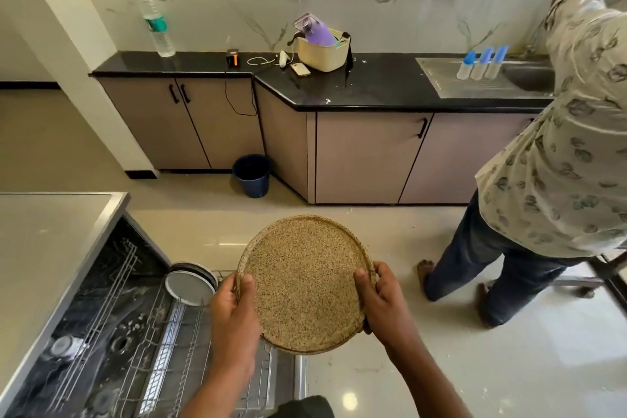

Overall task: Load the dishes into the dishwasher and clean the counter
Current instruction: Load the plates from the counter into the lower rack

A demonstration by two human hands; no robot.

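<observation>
Left hand (234, 312) and right hand (383, 302) both grip the speckled plate (302, 282) by its 9 and 3 o'clock rims, thumbs on top, above the open dishwasher rack (163, 343) at 8 o'clock.

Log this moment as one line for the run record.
stage: loading | left hand + right hand: gripping speckled plate by its rim | position: over open dishwasher rack | rack: plates already loaded

Plates: two are showing, a speckled plate (304, 282) at lower centre and a white plate (188, 284) in the rack (163, 343) at lower left.
Bottles: three blue-capped bottles (481, 63) are standing at upper right; one water bottle (155, 22) at upper left.
Buckets: one bucket (252, 175) is sitting mid-frame.
</observation>
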